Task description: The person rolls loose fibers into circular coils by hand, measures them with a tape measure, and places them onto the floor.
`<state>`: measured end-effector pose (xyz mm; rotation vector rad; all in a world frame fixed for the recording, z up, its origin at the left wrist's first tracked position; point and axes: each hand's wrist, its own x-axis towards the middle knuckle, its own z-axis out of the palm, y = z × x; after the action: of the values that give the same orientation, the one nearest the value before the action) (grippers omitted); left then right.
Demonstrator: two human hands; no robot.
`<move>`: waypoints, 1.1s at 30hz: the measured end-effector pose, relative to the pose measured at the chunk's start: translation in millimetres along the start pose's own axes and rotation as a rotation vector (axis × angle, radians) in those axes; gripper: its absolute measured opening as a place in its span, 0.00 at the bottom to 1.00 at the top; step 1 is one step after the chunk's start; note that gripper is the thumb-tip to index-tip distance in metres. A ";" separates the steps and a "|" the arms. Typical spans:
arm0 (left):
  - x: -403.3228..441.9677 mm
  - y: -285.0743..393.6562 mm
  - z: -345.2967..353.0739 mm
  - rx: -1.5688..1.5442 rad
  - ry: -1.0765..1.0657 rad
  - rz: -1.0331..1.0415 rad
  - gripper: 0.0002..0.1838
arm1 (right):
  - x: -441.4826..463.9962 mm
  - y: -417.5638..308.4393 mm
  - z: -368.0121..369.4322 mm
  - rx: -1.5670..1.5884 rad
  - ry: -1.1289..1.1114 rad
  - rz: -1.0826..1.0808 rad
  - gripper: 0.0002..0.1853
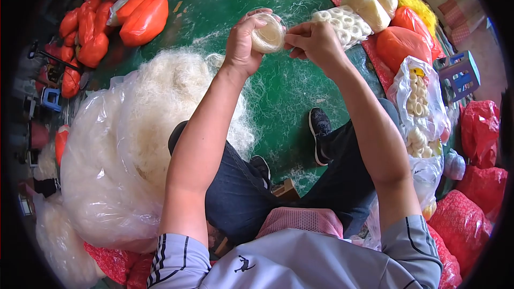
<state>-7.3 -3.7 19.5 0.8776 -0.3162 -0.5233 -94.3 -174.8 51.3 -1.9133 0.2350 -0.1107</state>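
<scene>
My left hand (243,47) is closed around a round, cream-coloured coil of fibre (269,35), its hollow face turned towards me. Just right of the coil, my right hand (315,42) has thumb and fingers pinched together by its edge. Whatever lies in that pinch, perhaps a thin strand, is too fine to make out. Below and left of my left hand spreads a big heap of loose pale fibre (166,93), spilling from a clear plastic bag (101,150). Beyond my right hand lie several similar pale rings (345,25) in clear plastic.
Orange bags (143,24) stand at the far left. On the right are another orange bag (402,48), a clear bag of pale coils (417,96), a purple stool (459,76) and red bags (460,222). Loose strands litter the green floor (289,91).
</scene>
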 end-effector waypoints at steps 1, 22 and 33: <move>-1.0 0.9 1.6 0.005 0.009 0.003 0.22 | -0.1 -1.3 -0.4 0.047 0.000 0.013 0.13; 0.8 -4.3 5.3 0.256 0.045 0.135 0.23 | 3.4 -9.5 -13.5 -0.158 0.228 -0.248 0.20; -6.2 -19.6 12.2 1.135 0.044 0.303 0.27 | 13.8 15.1 19.8 -0.849 0.246 -0.724 0.10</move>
<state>-24.1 -18.5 11.1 1.8908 -0.7180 0.0115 -78.7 -164.6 29.8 -2.7502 -0.3202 -0.8434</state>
